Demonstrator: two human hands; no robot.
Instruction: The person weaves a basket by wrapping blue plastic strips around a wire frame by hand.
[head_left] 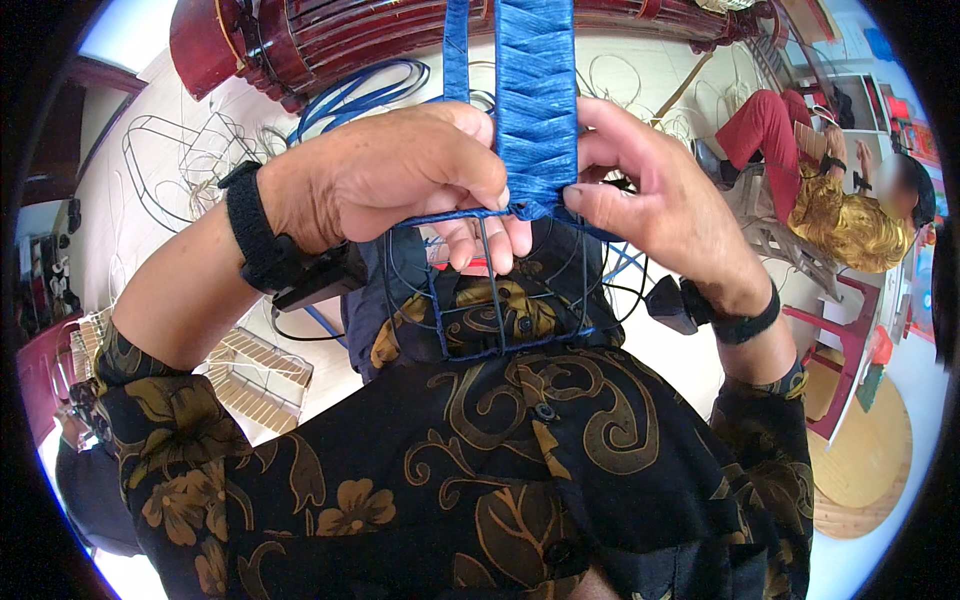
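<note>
**Blue-wrapped band on a wire frame, held in both my hands**

Item one: a broad, flat band wrapped in glossy blue strip in a crossing pattern (536,90). It stands centrally before me, running away to the far side, its near end at my fingers.

Item two: an open frame of thin dark wire, partly wrapped in blue (437,310). It lies on the near side of the band, above my lap, close to my black shirt with gold floral figures (480,440).

Item three: my left hand (400,170). Thumb and forefinger pinch the blue-wrapped rim just left of the band's near end; other fingertips show beneath the rim.

Item four: my right hand (665,195). Half open and curled about the band's right edge, thumb at the near corner, fingers partly hidden behind.

Surroundings: far side, dark red polished wooden furniture (360,40); far left, a loose coil of flat blue strip (345,95) on the pale floor; near left, a tan cord-wound rectangular frame (250,390); right, a seated person in red trousers and a gold top (850,220); near right, a round tan board (870,430).
</note>
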